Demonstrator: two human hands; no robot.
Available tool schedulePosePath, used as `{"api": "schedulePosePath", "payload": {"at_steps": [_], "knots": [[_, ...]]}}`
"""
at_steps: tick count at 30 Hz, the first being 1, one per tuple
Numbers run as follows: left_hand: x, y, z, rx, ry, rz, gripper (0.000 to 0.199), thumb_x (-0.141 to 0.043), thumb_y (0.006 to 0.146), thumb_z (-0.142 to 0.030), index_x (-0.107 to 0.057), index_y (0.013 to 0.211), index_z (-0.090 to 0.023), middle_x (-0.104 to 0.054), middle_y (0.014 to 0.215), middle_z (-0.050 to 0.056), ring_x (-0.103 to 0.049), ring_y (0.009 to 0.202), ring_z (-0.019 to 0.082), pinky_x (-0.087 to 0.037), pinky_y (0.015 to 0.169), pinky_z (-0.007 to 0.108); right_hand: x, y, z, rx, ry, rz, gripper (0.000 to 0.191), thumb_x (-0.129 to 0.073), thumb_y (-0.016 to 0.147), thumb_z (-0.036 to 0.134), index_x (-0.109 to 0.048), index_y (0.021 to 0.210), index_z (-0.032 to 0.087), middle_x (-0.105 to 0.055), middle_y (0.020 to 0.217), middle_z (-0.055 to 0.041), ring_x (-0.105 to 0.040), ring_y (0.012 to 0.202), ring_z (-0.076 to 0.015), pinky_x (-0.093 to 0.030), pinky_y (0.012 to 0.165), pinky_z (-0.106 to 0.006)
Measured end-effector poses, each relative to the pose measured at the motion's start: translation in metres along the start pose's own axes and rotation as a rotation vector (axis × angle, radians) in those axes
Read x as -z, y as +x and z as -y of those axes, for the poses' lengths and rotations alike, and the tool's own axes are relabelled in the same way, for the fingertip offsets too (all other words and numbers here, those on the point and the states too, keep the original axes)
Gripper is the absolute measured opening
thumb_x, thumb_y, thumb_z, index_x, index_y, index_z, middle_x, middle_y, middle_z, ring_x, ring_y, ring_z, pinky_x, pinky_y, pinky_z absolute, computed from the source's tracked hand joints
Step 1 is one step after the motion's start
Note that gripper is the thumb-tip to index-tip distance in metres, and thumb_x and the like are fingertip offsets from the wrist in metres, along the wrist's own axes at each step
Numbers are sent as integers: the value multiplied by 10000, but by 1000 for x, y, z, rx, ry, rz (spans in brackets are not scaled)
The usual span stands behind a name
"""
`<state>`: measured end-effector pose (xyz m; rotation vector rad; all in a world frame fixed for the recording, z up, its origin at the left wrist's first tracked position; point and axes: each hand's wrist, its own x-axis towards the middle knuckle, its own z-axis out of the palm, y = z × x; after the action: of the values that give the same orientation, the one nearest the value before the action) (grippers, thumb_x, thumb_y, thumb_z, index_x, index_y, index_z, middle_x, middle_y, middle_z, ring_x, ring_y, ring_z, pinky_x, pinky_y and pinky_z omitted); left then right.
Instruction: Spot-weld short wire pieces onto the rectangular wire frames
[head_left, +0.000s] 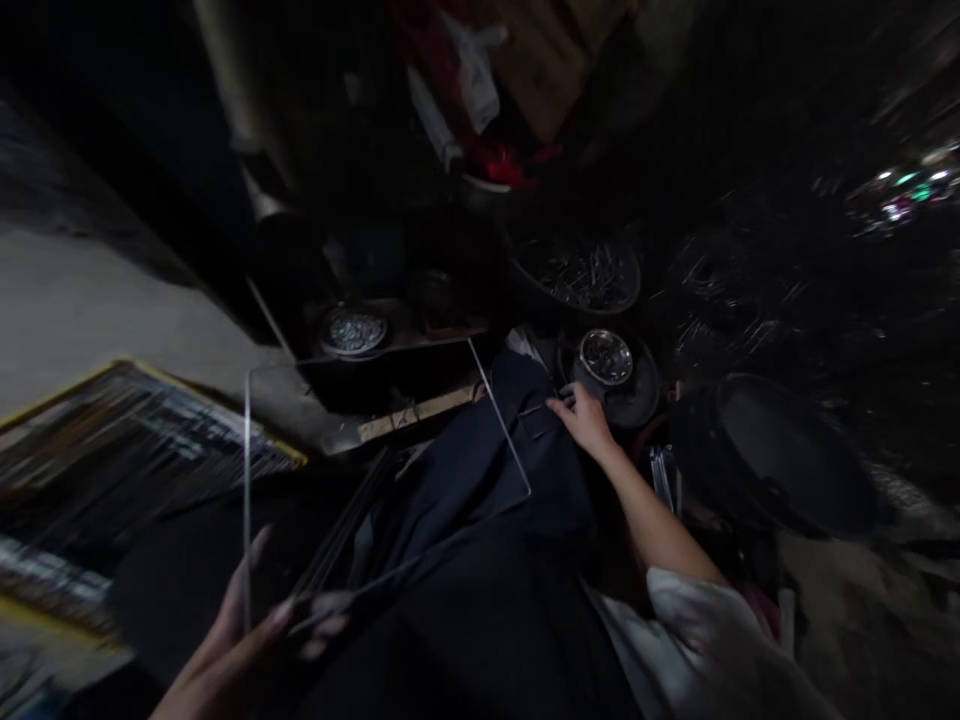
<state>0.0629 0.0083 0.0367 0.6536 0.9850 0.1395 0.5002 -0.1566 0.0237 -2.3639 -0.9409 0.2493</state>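
Note:
A thin metal wire frame, bent with square corners, spans above my dark-clothed lap. At the lower left, my left hand is closed around the wire, blurred by motion. My right hand is pinched on a small thin metal piece over my knee, near a shiny metal bowl of small parts. Several dark rods lie beside my left hand.
A dish of small silvery parts sits on a low ledge. Behind my knee stands a tub of metal pieces. A yellow-edged rack of rods is at left, a dark round container at right.

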Motion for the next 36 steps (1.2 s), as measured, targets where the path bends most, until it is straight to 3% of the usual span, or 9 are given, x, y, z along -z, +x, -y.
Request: {"api": "schedulePosePath", "payload": {"at_steps": [2, 6, 11, 14, 17, 21, 24, 29, 36], "knots": [[-5, 3, 7, -85, 31, -25, 1138, -809, 731, -384, 3, 1526, -425, -789, 936, 38, -738, 852, 330, -610, 653, 432, -7, 8, -6, -100, 91, 62, 318, -676, 782, 469, -634, 918, 184, -624, 711, -21, -565, 589, -166, -453, 571, -294], [-15, 19, 15, -182, -17, 97, 1148, -764, 808, -335, 135, 1522, -354, -770, 1008, 99, -729, 916, 319, -590, 725, 382, 1, 18, -4, -282, 502, 194, 313, -737, 704, 474, -626, 787, 193, -538, 596, 30, -467, 483, -110, -402, 444, -235], [-28, 35, 23, -256, -96, 157, 1074, -707, 866, -301, 142, 1522, -358, -754, 1018, 107, -726, 916, 306, -579, 716, 371, 14, 38, 46, -236, 831, 256, 203, -698, 800, 428, -583, 825, 261, -626, 765, -1, -626, 674, -159, -527, 529, -258], [-41, 37, 29, -262, -102, 155, 1048, -695, 876, -285, 124, 1524, -363, -745, 1024, 114, -724, 923, 306, -573, 738, 386, -19, 55, 85, -290, 1022, 337, 157, -629, 885, 369, -514, 875, 262, -682, 789, 2, -686, 694, -176, -532, 502, -246], [-51, 35, 35, -253, -90, 161, 1069, -703, 868, -285, 143, 1515, -379, -745, 1017, 114, -725, 924, 297, -564, 752, 388, -79, 73, 117, -368, 1075, 378, 169, -622, 905, 297, -472, 873, 226, -674, 684, 19, -691, 619, -151, -523, 486, -207], [-56, 31, 41, -230, -131, 143, 1040, -696, 875, -287, 119, 1508, -420, -754, 984, 79, -725, 909, 266, -548, 754, 353, -155, 95, 145, -517, 1202, 340, 210, -661, 887, 251, -458, 867, 201, -651, 645, 45, -685, 554, -127, -538, 493, -196], [-52, 30, 46, -211, -166, 141, 1027, -701, 870, -323, 97, 1506, -440, -759, 1007, 84, -725, 911, 272, -537, 763, 350, -190, 105, 165, -576, 1307, 276, 243, -699, 862, 247, -460, 870, 200, -634, 646, 65, -688, 548, -112, -555, 522, -190], [-44, 35, 52, -170, -215, 168, 1011, -699, 866, -362, 83, 1498, -475, -756, 1013, 73, -719, 940, 286, -523, 778, 369, -213, 109, 193, -570, 1400, 210, 246, -724, 837, 260, -489, 860, 190, -636, 683, 59, -693, 567, -105, -569, 548, -189], [-42, 40, 56, -180, -219, 214, 975, -651, 882, -439, 104, 1498, -453, -747, 1049, 88, -715, 944, 295, -504, 823, 401, -209, 111, 204, -526, 1330, 80, 274, -758, 774, 246, -498, 843, 195, -643, 686, 60, -668, 538, -101, -569, 516, -196]]}}
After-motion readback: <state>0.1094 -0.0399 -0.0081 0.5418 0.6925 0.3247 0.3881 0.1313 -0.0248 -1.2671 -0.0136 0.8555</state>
